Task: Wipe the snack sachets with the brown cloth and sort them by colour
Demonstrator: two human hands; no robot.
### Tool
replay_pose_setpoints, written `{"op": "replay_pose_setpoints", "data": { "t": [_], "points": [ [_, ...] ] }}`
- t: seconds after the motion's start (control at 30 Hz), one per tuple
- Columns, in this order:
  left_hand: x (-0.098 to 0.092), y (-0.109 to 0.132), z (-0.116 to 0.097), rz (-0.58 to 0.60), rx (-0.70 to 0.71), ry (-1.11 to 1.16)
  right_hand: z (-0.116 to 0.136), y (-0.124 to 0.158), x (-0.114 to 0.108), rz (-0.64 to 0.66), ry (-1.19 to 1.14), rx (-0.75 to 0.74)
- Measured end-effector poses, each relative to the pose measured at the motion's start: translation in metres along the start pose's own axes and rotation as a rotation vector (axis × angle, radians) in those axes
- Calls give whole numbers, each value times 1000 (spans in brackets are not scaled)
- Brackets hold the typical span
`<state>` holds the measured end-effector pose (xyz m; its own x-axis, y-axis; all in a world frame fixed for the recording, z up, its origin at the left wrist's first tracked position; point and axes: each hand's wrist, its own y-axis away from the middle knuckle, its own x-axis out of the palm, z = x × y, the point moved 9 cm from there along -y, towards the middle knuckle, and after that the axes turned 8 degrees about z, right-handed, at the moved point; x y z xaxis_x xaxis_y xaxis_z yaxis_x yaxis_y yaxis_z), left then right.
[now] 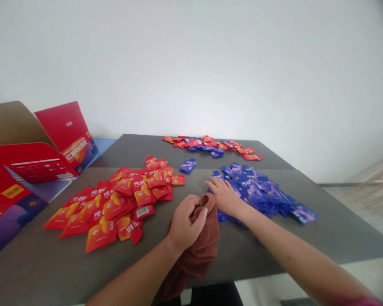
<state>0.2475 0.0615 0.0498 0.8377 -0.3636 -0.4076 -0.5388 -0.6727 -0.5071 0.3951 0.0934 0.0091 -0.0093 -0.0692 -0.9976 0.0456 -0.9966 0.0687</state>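
Note:
My left hand (187,223) grips a bunched brown cloth (202,250) that hangs down over the table's front edge. Just right of the cloth, my right hand (225,196) lies with fingers spread at the left side of a heap of blue packets (258,189). To the left of my hands spreads a pile of red and orange packets (108,206). A single blue packet (188,166) lies between the two piles, farther back.
At the back of the grey table (166,263) is a mixed row of red and blue packets (207,144). An open red carton (41,163) stands at the left beside a blue surface (104,148). A white wall (191,68) rises behind.

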Motion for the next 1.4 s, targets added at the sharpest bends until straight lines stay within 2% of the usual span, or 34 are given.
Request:
{"op": "replay_pose_setpoints", "data": {
  "t": [0.07,0.17,0.27,0.33,0.43,0.53,0.63,0.73,0.83,0.9,1.0,1.07,1.1,1.23,1.33,1.4],
  "points": [
    [1,0,1,11,-16,0,-7,-20,-15,-26,-10,-10],
    [3,-1,2,31,-30,7,-12,-63,-30,-2,-52,-14],
    [3,-1,3,44,-28,13,-2,-107,-39,30,-80,-33],
    [2,0,5,39,-27,16,12,-125,-42,36,-102,-52],
    [2,0,10,26,-41,27,36,-131,-45,15,-136,-68],
    [3,-1,17,1,-79,43,47,-125,-46,-11,-166,-57],
    [2,-2,22,-25,-115,50,40,-122,-51,-43,-187,-12],
    [-2,-2,23,-54,-131,31,19,-118,-62,-88,-198,54],
    [-12,0,18,-132,-102,-34,0,-100,-74,-152,-214,105],
    [-17,2,8,-174,-30,-113,-3,-75,-78,-190,-233,105],
    [-16,4,-7,-165,71,-250,11,-21,-75,-201,-312,10],
    [-16,3,-4,-172,35,-305,31,19,-75,-188,-527,-164],
    [-19,2,2,-190,-21,-317,36,37,-76,-185,-602,-191],
    [-34,0,34,-318,-255,-322,26,90,-96,-320,-801,-128],
    [-33,0,28,-349,-160,-381,7,103,-105,-410,-903,-18],
    [-20,1,13,-269,-33,-440,1,103,-105,-429,-930,43]
  ]
}}
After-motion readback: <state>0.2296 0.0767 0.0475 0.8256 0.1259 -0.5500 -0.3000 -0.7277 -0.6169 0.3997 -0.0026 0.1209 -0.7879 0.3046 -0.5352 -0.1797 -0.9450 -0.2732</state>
